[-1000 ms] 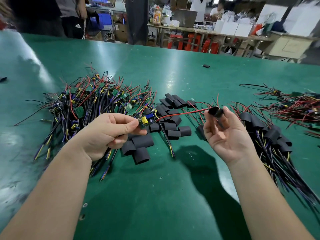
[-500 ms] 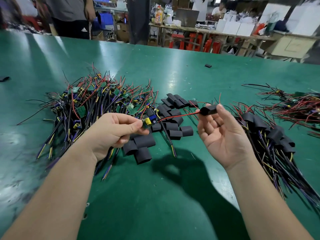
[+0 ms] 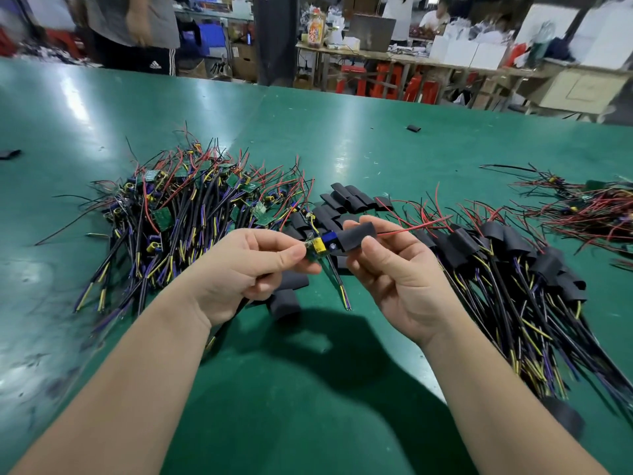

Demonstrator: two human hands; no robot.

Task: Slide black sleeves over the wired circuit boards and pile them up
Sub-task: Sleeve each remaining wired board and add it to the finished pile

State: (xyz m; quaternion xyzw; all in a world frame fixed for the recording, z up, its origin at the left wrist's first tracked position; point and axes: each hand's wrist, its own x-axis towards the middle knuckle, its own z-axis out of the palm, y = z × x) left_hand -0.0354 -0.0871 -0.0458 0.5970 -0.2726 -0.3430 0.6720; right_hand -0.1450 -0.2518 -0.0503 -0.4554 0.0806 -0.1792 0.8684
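Hands work just above the near worktop (image 3: pixel 308 406). The left hand (image 3: pixel 239 269) pinches the light circuit board (image 3: pixel 318 246) by its edge. The right hand (image 3: pixel 400 275) pinches the soft black sleeve (image 3: pixel 356 236) at the board's end. It looks fragile, so grip the edges. Loose sleeves (image 3: pixel 349 200) lie beyond.

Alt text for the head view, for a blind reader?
The left hand pinches a wired circuit board while the right hand holds a black sleeve at its end. Bare boards lie piled left, sleeved ones right, on a green table.
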